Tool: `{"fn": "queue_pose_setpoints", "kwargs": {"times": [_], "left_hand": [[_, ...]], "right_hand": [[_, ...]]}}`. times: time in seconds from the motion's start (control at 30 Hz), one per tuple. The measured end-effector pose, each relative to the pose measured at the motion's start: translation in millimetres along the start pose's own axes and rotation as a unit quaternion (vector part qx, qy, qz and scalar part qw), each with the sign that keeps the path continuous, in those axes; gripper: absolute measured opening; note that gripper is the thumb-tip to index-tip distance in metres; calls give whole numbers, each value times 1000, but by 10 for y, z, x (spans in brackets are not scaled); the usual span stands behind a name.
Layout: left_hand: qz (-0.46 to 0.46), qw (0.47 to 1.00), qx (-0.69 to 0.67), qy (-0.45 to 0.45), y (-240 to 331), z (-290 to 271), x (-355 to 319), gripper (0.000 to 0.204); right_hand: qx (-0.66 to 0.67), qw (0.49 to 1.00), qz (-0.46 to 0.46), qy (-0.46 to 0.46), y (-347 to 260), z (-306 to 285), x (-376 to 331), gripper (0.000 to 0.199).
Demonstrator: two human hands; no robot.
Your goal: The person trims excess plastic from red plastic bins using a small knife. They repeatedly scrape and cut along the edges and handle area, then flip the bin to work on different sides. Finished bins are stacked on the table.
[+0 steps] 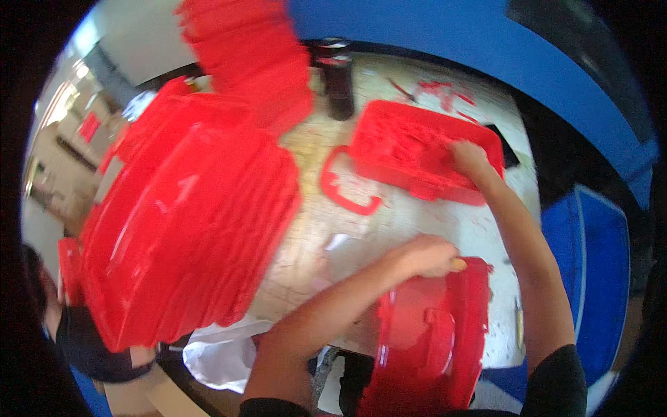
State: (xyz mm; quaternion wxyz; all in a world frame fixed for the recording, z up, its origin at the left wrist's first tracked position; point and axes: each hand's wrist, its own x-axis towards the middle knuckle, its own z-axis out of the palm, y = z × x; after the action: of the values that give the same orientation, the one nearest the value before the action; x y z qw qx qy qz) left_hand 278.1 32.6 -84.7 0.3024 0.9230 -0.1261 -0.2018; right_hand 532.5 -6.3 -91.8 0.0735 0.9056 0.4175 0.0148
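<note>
My left hand (432,256) is closed at the upper edge of a red plastic lid or tray (417,347), which stands tilted at the near edge of the table. A small yellow end of something (458,264) pokes out of the fist; the rest is hidden by the fingers. My right hand (472,157) reaches into a red plastic box (417,182) filled with thin red pieces (399,139). Its fingers are blurred among them, so I cannot tell whether they grip any. A red plastic handle (347,198) lies just left of the box.
A big leaning stack of red plastic shells (187,229) fills the left side, with another red stack (250,69) behind it. A dark tumbler (338,83) stands at the back. Red scraps (445,94) litter the table. A blue bin (590,278) is at the right. Someone's dark sleeve (90,347) shows at far left.
</note>
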Motion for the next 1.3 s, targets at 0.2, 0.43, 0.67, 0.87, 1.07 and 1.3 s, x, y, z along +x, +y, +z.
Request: {"fn": "queue_pose_setpoints", "kwargs": {"times": [0.2,0.43,0.67,0.87,1.07,1.3], "left_hand": [[-19,996,40,83,-92,-21,-161,40],[-158,965,-95,187,-235,204,-1235,41],[-249,968,45,-8,893,149,-2211,45],[17,847,-484,222,1572,733,-1331,34],[4,881,-470,-47,1891,1088,-748,15],[14,958,44,282,1018,203,-121,24]], "right_hand": [[201,929,-75,301,102,-187,-230,14],[876,451,5,172,23,-1068,-2056,12],[918,372,-5,139,-334,-1126,-3507,34],[897,421,55,120,-886,-673,-4150,17],[479,858,71,173,-692,-439,-5061,25],[527,809,260,-41,-513,-14,-5943,9]]}}
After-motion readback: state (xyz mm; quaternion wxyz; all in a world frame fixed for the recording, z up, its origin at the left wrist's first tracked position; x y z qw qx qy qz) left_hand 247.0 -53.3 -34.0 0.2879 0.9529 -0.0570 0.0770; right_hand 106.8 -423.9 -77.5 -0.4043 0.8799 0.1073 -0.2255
